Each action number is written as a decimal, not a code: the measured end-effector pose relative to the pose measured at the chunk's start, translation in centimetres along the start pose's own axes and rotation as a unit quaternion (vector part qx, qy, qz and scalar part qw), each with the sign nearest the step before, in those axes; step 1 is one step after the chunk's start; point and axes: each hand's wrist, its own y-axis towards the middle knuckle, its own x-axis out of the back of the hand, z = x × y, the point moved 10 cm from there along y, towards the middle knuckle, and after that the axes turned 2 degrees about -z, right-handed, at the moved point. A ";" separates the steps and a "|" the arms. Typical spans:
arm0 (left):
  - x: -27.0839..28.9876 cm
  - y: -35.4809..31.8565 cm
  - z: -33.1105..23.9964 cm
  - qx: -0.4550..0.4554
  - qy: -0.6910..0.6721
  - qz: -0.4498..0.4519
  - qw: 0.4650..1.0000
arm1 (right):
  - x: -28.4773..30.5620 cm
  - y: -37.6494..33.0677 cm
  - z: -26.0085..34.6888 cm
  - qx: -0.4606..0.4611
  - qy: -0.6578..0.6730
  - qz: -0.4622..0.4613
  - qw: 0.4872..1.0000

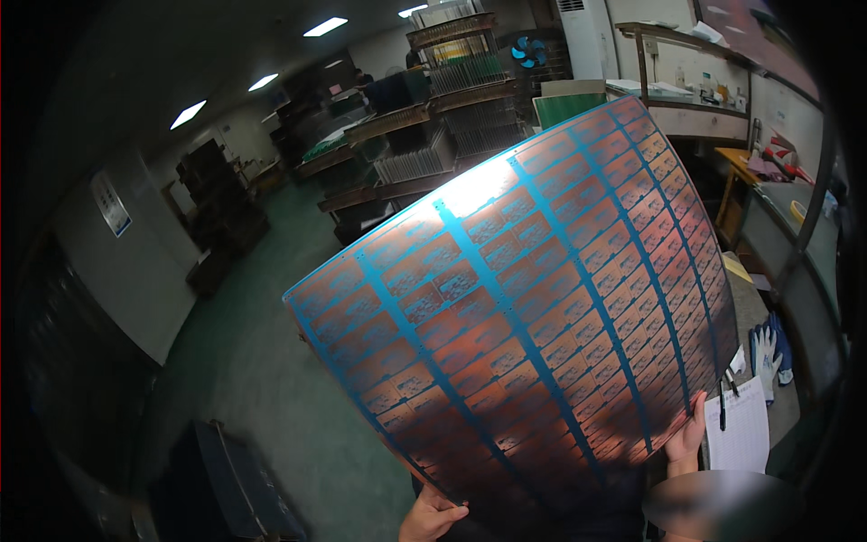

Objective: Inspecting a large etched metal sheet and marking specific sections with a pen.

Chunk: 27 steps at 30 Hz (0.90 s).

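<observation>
A large copper-coloured circuit board panel [542,298] with blue bands and rows of small repeated patterns fills the middle of the head view. It is held up at a tilt, and light glares off its upper edge. My left hand [433,518] grips the near left corner, its thumb lying on the face. Around the lower right edge, the fingers of my right hand [688,439] are closed on the same panel. The lower part of the panel lies in dark shadow.
Racks of upright panels [415,163] stand beyond the panel. A shelf bench [695,122] runs along the right, with work gloves [766,359] and a written sheet [739,426] with pens nearer me. At lower left stands a dark stack [212,488] on the green floor [271,361].
</observation>
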 end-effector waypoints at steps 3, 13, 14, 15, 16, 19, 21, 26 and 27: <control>0.8 -0.1 -0.7 -0.025 0.020 -0.031 0.999 | -0.3 -0.1 0.1 0.023 0.035 -0.014 0.999; 1.2 -0.4 -0.4 -0.018 0.017 -0.046 0.999 | -0.2 -0.1 0.1 0.026 0.019 -0.005 0.999; 1.1 -0.4 -0.6 -0.023 0.010 -0.046 0.999 | 0.6 -0.1 0.2 0.029 0.041 0.005 0.999; 1.2 -0.5 -0.6 -0.023 0.011 -0.046 0.999 | 1.0 0.0 0.3 0.032 0.064 0.014 0.997; 1.3 -0.6 -0.5 -0.020 0.007 -0.031 0.999 | 1.4 0.0 0.4 0.033 0.064 0.014 0.997; 1.9 -0.6 0.3 -0.020 0.004 -0.020 1.000 | 1.4 -0.2 0.5 0.041 0.043 -0.019 0.998; 1.8 -0.6 0.2 -0.021 0.005 -0.022 1.000 | -0.9 -0.8 0.2 0.025 0.001 -0.045 0.999; 2.0 0.6 -2.2 -0.084 -0.038 -0.144 0.985 | -1.2 -0.7 0.1 0.023 0.034 0.005 0.999; 1.9 1.0 -1.9 -0.079 -0.040 -0.141 0.986 | -0.6 -0.4 -0.1 0.029 0.038 -0.010 0.999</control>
